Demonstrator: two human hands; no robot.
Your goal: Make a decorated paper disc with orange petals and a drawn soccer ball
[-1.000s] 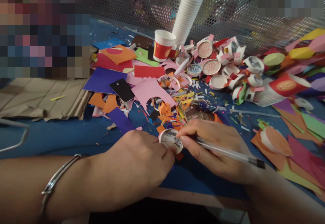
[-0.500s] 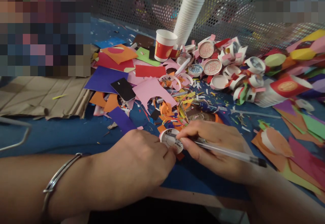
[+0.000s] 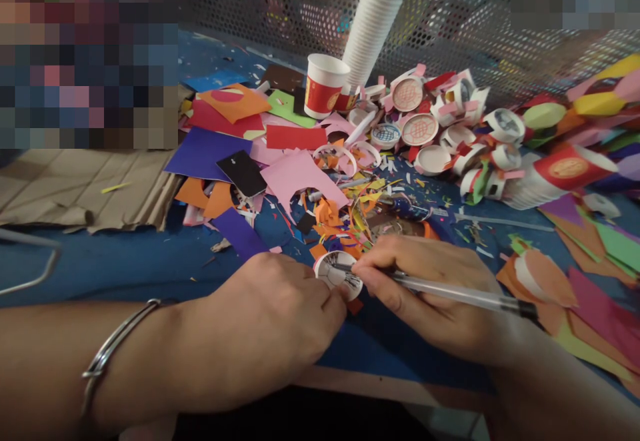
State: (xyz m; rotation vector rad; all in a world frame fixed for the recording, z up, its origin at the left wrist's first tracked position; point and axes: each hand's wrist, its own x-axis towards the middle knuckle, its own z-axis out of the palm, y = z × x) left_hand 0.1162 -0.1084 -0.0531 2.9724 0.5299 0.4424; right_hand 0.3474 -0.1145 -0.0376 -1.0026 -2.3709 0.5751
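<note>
My left hand (image 3: 295, 314) is closed on the near left rim of a small white paper cup base (image 3: 333, 274), tilted so its round face shows. Dark lines are drawn on that face. Between the thumb and fingers of my right hand (image 3: 425, 287) is a clear-barrelled pen (image 3: 460, 293) with a dark end cap. Its tip touches or nearly touches the drawn face; my fingers partly cover the cup base. Orange paper scraps (image 3: 327, 217) lie just beyond it.
An upright paper cup (image 3: 325, 87) and a tall leaning cup stack (image 3: 375, 21) stand at the back before a perforated metal panel (image 3: 280, 7). Several cut cup bases (image 3: 420, 130) lie right of them. Coloured paper (image 3: 305, 177) is spread mid-table, corrugated cardboard (image 3: 75, 187) at left.
The pen and my right hand have shifted slightly to the right across the cup base. More dark strokes show on its upper part. My left hand keeps its hold.
</note>
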